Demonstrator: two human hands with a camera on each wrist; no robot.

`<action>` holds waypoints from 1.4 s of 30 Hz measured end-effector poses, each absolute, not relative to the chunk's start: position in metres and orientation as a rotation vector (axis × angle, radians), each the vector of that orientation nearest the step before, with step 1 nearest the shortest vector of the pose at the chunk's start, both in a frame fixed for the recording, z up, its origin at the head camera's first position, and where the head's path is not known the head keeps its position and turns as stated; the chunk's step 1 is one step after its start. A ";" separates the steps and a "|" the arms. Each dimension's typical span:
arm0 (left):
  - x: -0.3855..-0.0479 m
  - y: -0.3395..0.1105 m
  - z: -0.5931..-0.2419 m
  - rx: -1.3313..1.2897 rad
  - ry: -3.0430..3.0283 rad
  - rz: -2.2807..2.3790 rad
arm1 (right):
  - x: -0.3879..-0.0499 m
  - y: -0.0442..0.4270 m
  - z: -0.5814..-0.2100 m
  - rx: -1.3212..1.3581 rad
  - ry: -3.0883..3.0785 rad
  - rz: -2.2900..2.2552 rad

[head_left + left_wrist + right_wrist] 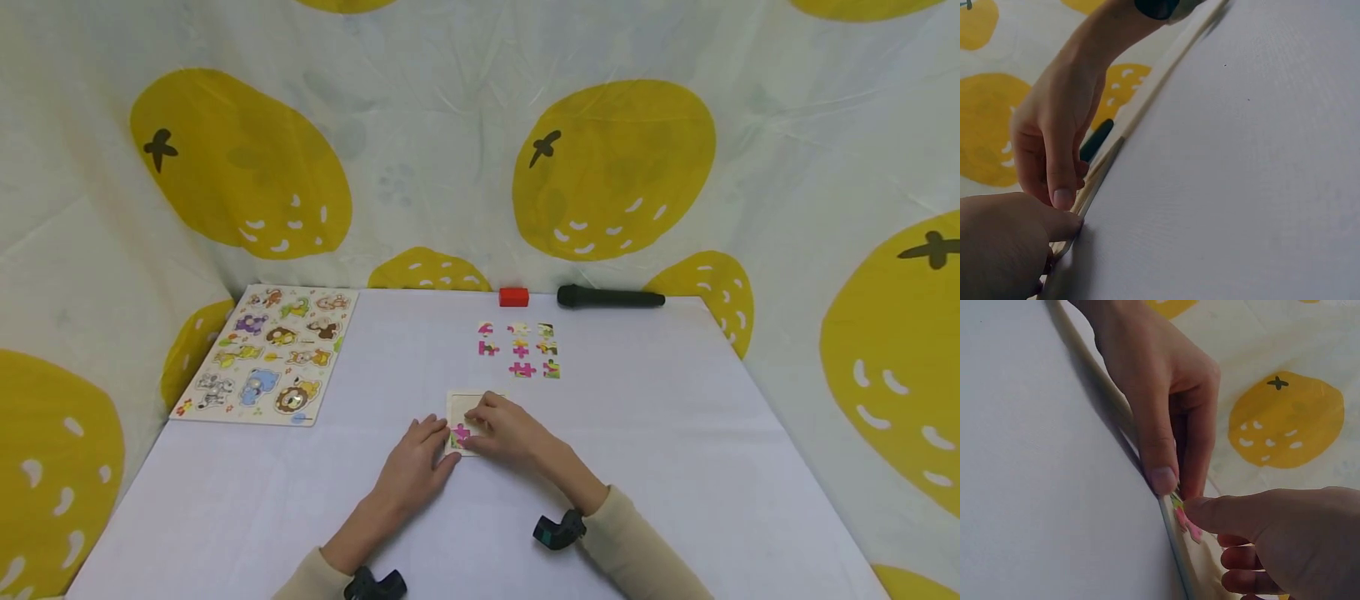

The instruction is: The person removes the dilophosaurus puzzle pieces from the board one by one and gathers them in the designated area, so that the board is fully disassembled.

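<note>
A small square wooden puzzle tray [467, 402] lies on the white table. In its lower left corner lies a pink and green jigsaw piece [460, 435], also seen edge-on in the right wrist view as a pink puzzle piece [1187, 524]. My left hand [412, 467] rests at the tray's left side, fingers along the edge and thumb by the near corner. My right hand [510, 427] is over the tray's right part, its thumb touching the piece and its other fingers loosely bent above the tray. Part of the tray is hidden beneath that hand.
Several loose jigsaw pieces [521, 348] lie in rows beyond the tray. A red block [513, 297] and a black microphone [611, 297] lie along the far table edge. An animal puzzle board [264, 357] covers the far left corner.
</note>
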State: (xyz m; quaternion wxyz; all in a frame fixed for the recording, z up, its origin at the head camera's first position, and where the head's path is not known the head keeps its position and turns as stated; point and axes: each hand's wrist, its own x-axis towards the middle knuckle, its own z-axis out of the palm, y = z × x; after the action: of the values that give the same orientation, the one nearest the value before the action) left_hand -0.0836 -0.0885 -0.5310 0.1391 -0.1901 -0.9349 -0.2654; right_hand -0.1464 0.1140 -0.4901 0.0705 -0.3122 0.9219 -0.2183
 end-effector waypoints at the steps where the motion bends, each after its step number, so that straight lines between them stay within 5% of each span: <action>1: -0.084 -0.089 -0.531 -0.550 -2.698 -0.777 | -0.145 0.113 -0.491 -0.935 2.761 -0.652; 42: -0.086 -0.091 -0.533 -0.564 -2.652 -0.738 | -0.139 0.106 -0.494 -0.790 2.694 -0.814</action>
State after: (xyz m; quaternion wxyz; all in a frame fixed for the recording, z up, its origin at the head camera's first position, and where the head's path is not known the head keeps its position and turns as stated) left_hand -0.0857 -0.0906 -0.5330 0.1651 -0.1981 -0.9308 -0.2592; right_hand -0.1390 0.1057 -0.4943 0.1091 -0.2686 0.9162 -0.2767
